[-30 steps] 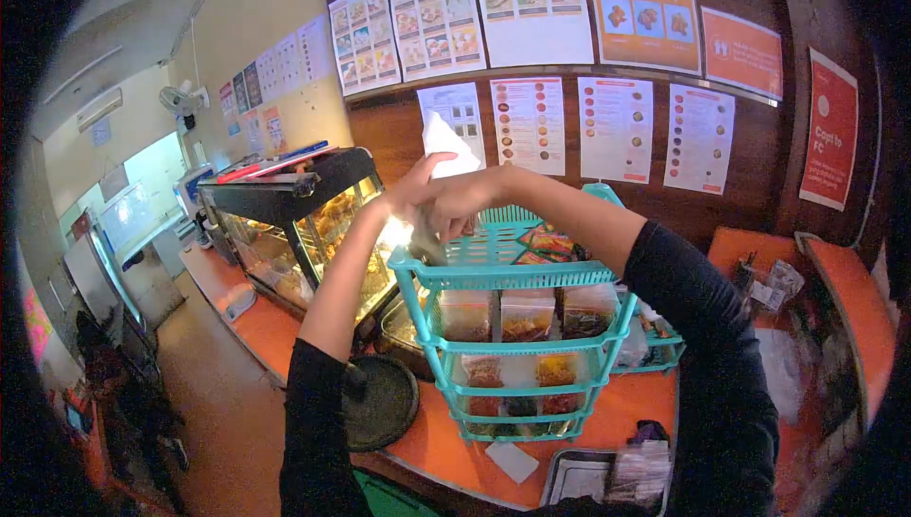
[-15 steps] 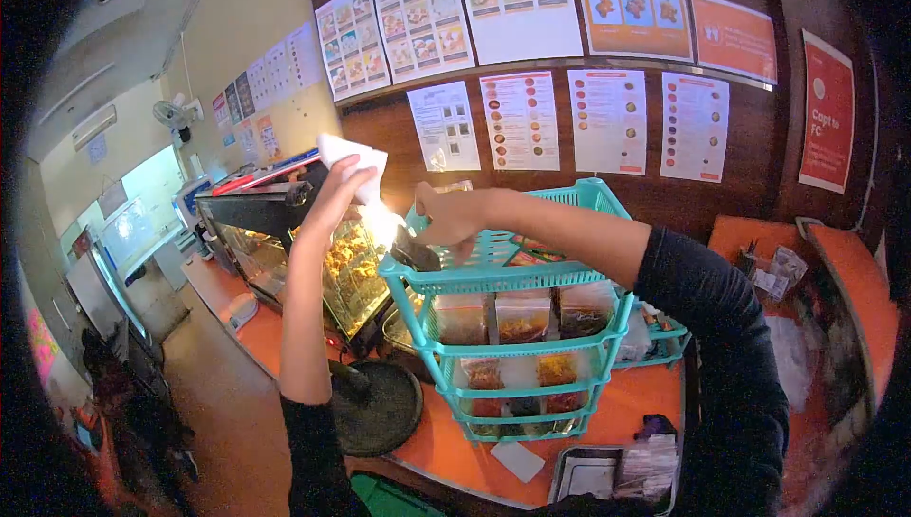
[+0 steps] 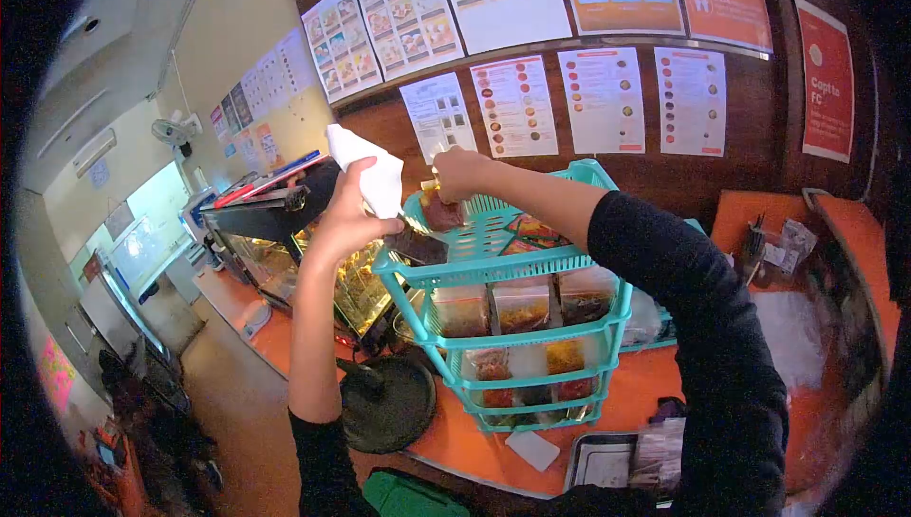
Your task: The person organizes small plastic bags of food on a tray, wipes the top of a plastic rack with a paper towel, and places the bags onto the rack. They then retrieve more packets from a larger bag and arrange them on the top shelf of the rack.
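My left hand [image 3: 346, 223] is wrapped round a folded white paper [image 3: 368, 168], with a dark packet [image 3: 418, 246] just beside its thumb at the basket's left corner. Over the top tier of the turquoise basket rack [image 3: 503, 275], my right hand [image 3: 459, 174] is closed on the top of a small reddish-brown packet [image 3: 442, 211]. Colourful packets [image 3: 533, 231] lie in that tier. Lower tiers hold more clear bags with brown and yellow contents [image 3: 523, 306].
A lit glass food case [image 3: 356, 280] stands left of the rack. A round black base [image 3: 387, 403], a white card [image 3: 532, 451] and a metal tray [image 3: 604, 463] are on the orange counter [image 3: 474, 439]. Posters [image 3: 512, 105] cover the wall behind.
The white paper has turned and shows larger, lower down. My right hand has risen slightly, and the reddish-brown packet now shows beneath it. The bright glare between the hands is gone.
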A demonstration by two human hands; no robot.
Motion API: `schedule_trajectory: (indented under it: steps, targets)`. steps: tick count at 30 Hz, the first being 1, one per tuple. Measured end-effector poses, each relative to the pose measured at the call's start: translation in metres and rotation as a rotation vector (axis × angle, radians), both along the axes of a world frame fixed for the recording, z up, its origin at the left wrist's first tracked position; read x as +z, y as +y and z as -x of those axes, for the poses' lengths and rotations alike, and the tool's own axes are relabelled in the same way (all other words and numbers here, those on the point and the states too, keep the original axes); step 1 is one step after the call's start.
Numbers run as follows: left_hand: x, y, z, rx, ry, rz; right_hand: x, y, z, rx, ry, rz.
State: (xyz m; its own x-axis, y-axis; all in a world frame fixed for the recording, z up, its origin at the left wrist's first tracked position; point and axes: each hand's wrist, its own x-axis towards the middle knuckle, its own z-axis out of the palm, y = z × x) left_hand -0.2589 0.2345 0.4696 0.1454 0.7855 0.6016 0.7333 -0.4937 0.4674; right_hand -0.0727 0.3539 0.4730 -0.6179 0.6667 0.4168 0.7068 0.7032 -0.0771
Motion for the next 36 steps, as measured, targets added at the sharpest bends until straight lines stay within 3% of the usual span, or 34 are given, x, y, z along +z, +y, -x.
schedule_trajectory:
  steps: [3, 7, 8, 11, 17, 20, 27, 29, 36]
  targets:
    - [0.005, 0.003, -0.002, 0.058, 0.104, 0.043, 0.001, -0.006, -0.002, -0.032, 0.019, 0.177]
    - [0.004, 0.004, -0.006, 0.086, 0.039, 0.181, 0.004, -0.009, -0.008, 0.018, 0.089, 0.388]
    - [0.002, 0.000, -0.008, 0.046, -0.079, 0.240, 0.004, -0.009, -0.008, 0.019, 0.103, 0.392]
    - [-0.003, 0.007, -0.002, 0.103, 0.112, 0.081, 0.007, -0.013, -0.005, -0.042, 0.050, 0.398]
    - [0.004, -0.001, -0.010, 0.090, 0.045, 0.160, 0.007, 0.003, 0.000, -0.004, -0.027, 0.305]
    - [0.001, -0.001, -0.009, 0.086, 0.075, 0.112, 0.014, -0.005, -0.001, -0.075, 0.219, 0.480]
    - [0.003, -0.005, -0.017, 0.101, -0.005, 0.189, 0.001, -0.005, -0.004, -0.002, 0.181, 0.469]
    - [0.000, -0.005, -0.019, 0.127, 0.072, 0.144, 0.001, 0.007, 0.002, 0.023, 0.085, 0.416]
    - [-0.006, 0.000, -0.018, 0.148, 0.186, 0.115, 0.003, -0.024, -0.017, 0.002, 0.157, 0.429]
